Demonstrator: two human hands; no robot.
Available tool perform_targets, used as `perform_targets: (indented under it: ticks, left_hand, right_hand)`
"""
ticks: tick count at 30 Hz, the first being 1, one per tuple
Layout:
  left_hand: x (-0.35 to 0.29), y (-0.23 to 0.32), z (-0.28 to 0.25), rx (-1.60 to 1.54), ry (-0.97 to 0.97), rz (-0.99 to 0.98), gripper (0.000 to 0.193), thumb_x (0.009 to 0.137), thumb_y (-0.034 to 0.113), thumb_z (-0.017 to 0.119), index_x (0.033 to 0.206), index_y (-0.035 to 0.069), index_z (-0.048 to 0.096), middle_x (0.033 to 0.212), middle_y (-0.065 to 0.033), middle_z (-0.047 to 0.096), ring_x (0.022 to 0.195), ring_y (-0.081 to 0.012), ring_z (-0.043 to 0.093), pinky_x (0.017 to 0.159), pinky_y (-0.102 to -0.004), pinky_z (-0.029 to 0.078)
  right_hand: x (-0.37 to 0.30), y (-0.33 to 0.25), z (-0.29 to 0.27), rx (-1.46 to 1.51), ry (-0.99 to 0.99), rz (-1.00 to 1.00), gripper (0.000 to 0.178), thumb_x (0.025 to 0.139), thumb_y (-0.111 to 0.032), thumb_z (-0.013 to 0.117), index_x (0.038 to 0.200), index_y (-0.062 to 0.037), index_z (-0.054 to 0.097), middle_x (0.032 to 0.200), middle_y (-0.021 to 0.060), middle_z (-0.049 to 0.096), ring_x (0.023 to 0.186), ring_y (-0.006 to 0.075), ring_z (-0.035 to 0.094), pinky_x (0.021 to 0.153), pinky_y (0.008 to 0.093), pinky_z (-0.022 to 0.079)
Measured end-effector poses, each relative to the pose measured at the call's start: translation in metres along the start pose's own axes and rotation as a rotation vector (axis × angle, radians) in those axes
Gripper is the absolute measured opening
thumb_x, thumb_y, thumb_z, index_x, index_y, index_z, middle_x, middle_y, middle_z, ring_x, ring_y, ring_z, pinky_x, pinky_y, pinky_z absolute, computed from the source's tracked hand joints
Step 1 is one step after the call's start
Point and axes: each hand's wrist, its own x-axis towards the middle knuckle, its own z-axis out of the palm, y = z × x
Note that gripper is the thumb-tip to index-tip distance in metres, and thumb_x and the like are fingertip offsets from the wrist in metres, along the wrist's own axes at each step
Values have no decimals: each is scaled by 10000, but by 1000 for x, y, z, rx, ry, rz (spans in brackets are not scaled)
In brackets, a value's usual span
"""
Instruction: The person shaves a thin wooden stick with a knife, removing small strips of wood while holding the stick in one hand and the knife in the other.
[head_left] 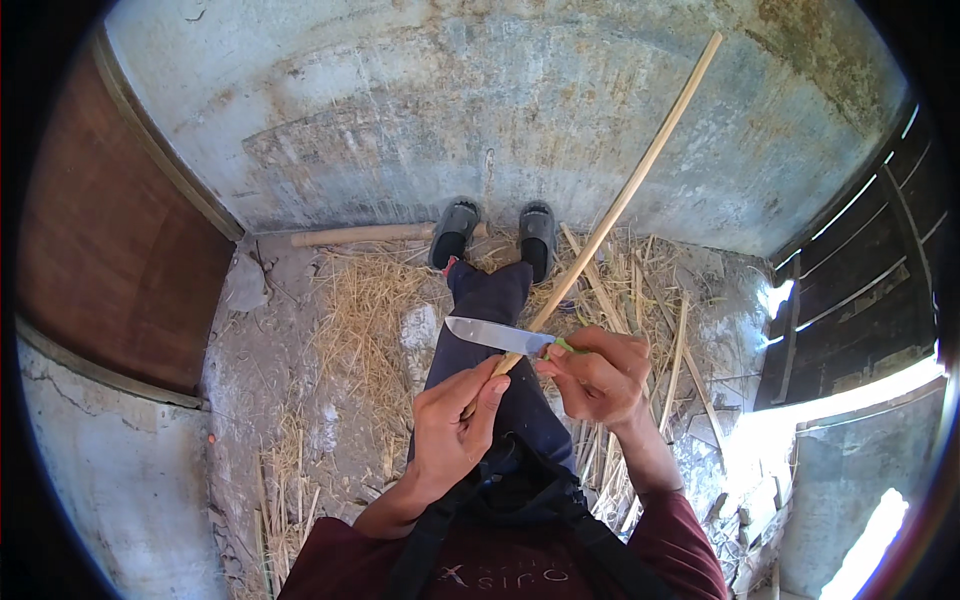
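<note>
A long pale wooden stick slants from my hands up toward the far right, its far end before the wall. Around its near end my left hand is closed. My right hand grips a knife by its green handle, most of which the fingers hide. The broad metal blade points left and lies across the stick, just beyond my left fingers. Whether the edge bites into the wood cannot be made out. Both hands are over my dark-trousered legs.
Straw and several loose sticks litter the dirt floor. A thick pole lies along the foot of the stained wall. A brown door panel stands left, dark slatted boards right. My grey clogs are near the wall.
</note>
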Motion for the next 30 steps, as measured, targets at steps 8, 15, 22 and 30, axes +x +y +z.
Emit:
perform_targets:
  ticks: [8,15,22,30]
  left_hand:
    - [1,4,-2,38,-11,14,233,1050,88,725,1217,-73,741,747,-106,643,562,-133,528,514,-301,409]
    - [-5,7,-6,61,-27,-1,225,1052,76,714,1218,-74,735,735,-99,630,548,-124,509,499,-303,390]
    - [-31,-2,-15,34,-155,-200,197,1083,107,661,1202,-26,745,696,-54,577,547,-91,460,503,-302,355]
    - [-27,-21,-16,-171,-268,-277,274,1158,197,529,1237,7,710,662,36,458,571,-50,398,533,-269,309]
  right_hand:
    - [0,5,-2,-9,10,-42,280,748,-180,980,927,-107,778,747,45,677,533,184,641,446,312,446]
    - [3,26,-15,-163,173,-40,194,822,-74,912,902,-53,737,774,68,715,607,208,704,496,300,500]
    - [18,52,-43,-92,213,240,159,939,9,809,883,10,660,770,149,725,719,178,736,624,282,534]
    - [-5,19,-5,96,-14,354,305,924,-169,876,1101,-44,661,843,129,755,677,250,759,600,347,559]
